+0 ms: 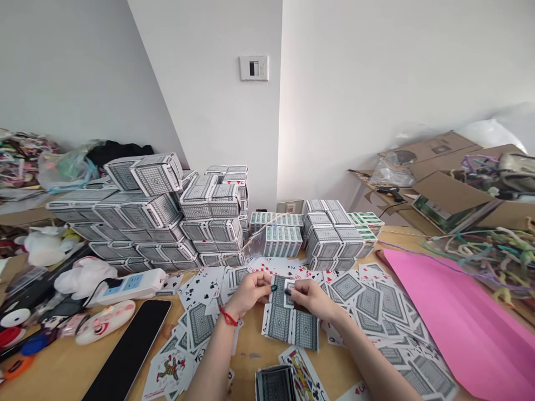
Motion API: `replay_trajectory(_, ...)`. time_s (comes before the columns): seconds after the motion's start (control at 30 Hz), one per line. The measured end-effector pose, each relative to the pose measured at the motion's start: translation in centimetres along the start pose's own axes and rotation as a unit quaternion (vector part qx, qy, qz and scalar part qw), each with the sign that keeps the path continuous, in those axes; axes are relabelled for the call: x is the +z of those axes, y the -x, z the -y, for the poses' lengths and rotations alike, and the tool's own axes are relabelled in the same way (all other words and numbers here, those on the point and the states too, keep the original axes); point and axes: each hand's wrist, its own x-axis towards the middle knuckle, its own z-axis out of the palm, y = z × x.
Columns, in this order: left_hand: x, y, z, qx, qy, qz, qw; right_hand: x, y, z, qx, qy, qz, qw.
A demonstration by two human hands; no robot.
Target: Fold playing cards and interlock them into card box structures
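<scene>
My left hand [253, 292] pinches the left side of an upright playing-card piece [279, 292] with a grey patterned back. From the right, my right hand [311, 298] grips a smaller white-edged card [289, 293] against it, thumb and fingers closed. Just below, two grey-backed card pieces [305, 328] stand or lie side by side, touching the held piece; how they are joined I cannot tell. Nearer to me is a dark open box of cards [275, 384], beside a face-up jack card [304, 372]. Loose playing cards [370, 303] spread around both hands.
Blocks covered in playing cards [150, 209] are stacked at the back left, with another stack [334, 234] at back right. Green-and-white card packs [283, 239] sit between. A black phone [127, 351] and power strip [125, 287] lie left; pink paper [455, 317] and cardboard boxes [451, 195] are right.
</scene>
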Motion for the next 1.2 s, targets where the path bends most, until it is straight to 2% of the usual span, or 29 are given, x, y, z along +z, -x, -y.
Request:
replay_trajectory(0.1, 0.0, 0.0, -0.1, -0.004, -0.001, 0.002, 1.0, 0.0, -0.1, -0.3, 0.0, 0.079, -0.022, 0.997)
replay_trajectory(0.2, -0.1, 0.0, -0.1, -0.003, 0.0, 0.001, 1.0, -0.1, -0.3, -0.5, 0.005, 0.1, -0.035, 0.994)
replay_trajectory(0.33, -0.4, -0.1, 0.1, 0.016, 0.002, 0.011, 1.0, 0.0, -0.3, -0.3, -0.015, 0.052, -0.038, 0.998)
replay_trajectory(0.47, -0.5, -0.2, 0.4, 0.011, -0.009, 0.017, 1.0, 0.6, -0.1, 0.4, -0.002, 0.005, -0.053, 0.999)
replay_trajectory(0.67, -0.7, -0.5, 0.6, -0.014, 0.0, 0.019, 1.0, 0.1, 0.4, 1.0, -0.031, -0.067, -0.008, 0.997)
replay_trajectory(0.73, -0.8, -0.5, 0.6, -0.003, 0.027, 0.015, 1.0, -0.2, 0.4, 0.6, -0.052, -0.08, -0.059, 0.994)
replay_trajectory(0.8, -0.9, -0.3, 0.4, 0.022, 0.074, 0.004, 0.997, -0.3, 0.2, -0.1, -0.067, -0.079, -0.158, 0.982)
replay_trajectory(0.87, -1.0, -0.1, 0.2, 0.048, 0.131, -0.01, 0.99, -0.2, 0.1, -0.7, -0.077, -0.047, -0.249, 0.964)
replay_trajectory(0.93, -1.1, 0.2, -0.1, 0.067, 0.173, -0.021, 0.982, 0.0, 0.1, -1.1, -0.095, 0.025, -0.297, 0.95)
replay_trajectory(1.07, -1.2, 0.3, -0.1, 0.06, 0.2, -0.014, 0.978, 0.4, 0.1, -1.2, -0.167, 0.221, -0.274, 0.921)
replay_trajectory(1.2, -1.1, -0.1, 0.4, 0.048, 0.222, -0.023, 0.974, 0.9, -0.2, -1.1, -0.169, 0.325, -0.239, 0.899)
